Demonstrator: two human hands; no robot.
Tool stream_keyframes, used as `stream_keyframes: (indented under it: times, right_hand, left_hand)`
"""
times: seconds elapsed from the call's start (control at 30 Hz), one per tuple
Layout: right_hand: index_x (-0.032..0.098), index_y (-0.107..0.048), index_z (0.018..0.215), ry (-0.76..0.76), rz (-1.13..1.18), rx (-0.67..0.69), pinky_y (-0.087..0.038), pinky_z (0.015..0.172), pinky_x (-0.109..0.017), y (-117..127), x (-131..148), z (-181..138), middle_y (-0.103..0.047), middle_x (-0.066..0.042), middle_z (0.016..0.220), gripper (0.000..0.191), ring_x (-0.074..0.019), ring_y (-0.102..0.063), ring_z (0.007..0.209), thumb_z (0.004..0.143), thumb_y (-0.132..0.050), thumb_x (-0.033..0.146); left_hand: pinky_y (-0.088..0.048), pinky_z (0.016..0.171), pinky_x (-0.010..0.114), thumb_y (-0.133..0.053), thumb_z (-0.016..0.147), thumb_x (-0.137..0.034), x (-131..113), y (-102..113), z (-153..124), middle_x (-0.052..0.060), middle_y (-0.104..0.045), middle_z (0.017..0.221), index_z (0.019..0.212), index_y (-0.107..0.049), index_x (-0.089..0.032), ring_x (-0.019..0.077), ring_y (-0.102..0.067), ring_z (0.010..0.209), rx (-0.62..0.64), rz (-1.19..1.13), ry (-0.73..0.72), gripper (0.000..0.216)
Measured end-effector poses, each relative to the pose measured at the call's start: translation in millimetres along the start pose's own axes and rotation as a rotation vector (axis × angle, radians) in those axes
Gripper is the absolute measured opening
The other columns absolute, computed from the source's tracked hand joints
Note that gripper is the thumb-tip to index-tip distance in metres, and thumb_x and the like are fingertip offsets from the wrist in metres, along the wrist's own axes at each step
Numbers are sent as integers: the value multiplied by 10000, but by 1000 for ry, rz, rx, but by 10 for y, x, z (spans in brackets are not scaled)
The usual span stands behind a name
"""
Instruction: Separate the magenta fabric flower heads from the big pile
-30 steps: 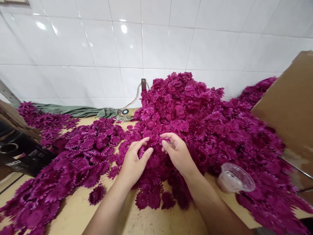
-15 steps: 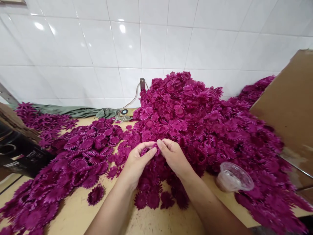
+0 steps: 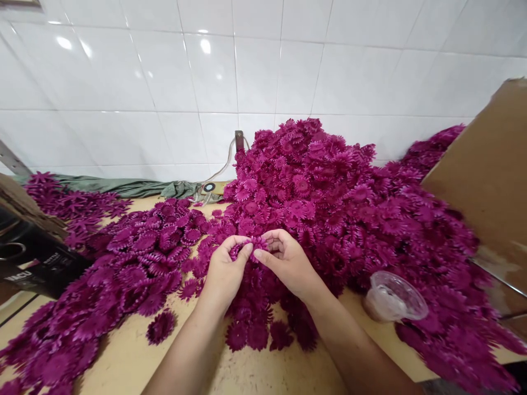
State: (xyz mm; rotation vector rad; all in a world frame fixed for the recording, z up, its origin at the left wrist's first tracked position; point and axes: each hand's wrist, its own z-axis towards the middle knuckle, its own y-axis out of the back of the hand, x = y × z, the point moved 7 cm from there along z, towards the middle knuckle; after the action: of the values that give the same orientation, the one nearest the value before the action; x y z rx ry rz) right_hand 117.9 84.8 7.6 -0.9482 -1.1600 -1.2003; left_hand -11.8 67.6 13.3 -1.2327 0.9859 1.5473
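Both hands meet at the front of a large heap of magenta artificial flower heads (image 3: pixel 300 186). Between them is one flower head (image 3: pixel 256 244), its notched petals showing between the fingertips. My left hand (image 3: pixel 228 269) pinches its left side with thumb and forefinger. On the other side, the thumb and fingers of my right hand (image 3: pixel 288 263) are closed on the same flower head. Just below the hands, more flower heads (image 3: pixel 258 334) lie on the pale yellow tabletop (image 3: pixel 247 376). Whether the pinched piece is one layer or several, I cannot tell.
A clear plastic cup (image 3: pixel 395 299) with whitish contents stands right of my forearm. Another flower pile (image 3: pixel 140 247) spreads to the left, beside a black container (image 3: pixel 37 258). A cardboard box (image 3: pixel 486 175) borders the right; a green cloth (image 3: pixel 115 185) lies along the tiled wall.
My hands have drawn slightly apart, the left one shifting left. More of the flower head now shows between the fingertips, and the right thumb has moved lower on it.
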Motion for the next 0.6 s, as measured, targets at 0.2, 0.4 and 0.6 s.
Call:
stream_keyframes:
  times: [0.2,0.4,0.6]
  right_hand:
    - [196,-533,969,52,-77,88,-445,777,-317,-65,102,-58,-579,-36,905,382,-163,-537,850,625,-671,286]
    - [168,-589,856,86,-62,140,-447,723,-284,-120,110,-38,-600,-22,804,194,-143,-550,751,699,-591,280]
    - [165,-568,713,70,15,119,-421,606,-247,-157,89,-24,-550,26,621,122,-103,-501,577,689,-559,284]
  left_hand:
    - [-436,722,263,-635,577,-233,-55,-83,-48,-1,-663,719,723,-635,-180,160,-585,726,107,-96,67,156]
    - [-407,645,226,-647,561,-327,30,-51,-19,-49,-551,562,567,-596,-184,120,-494,597,87,-64,84,152]
    - [-391,602,216,-598,625,-447,104,-37,5,-43,-509,519,507,-557,-182,121,-462,581,75,-46,61,293]
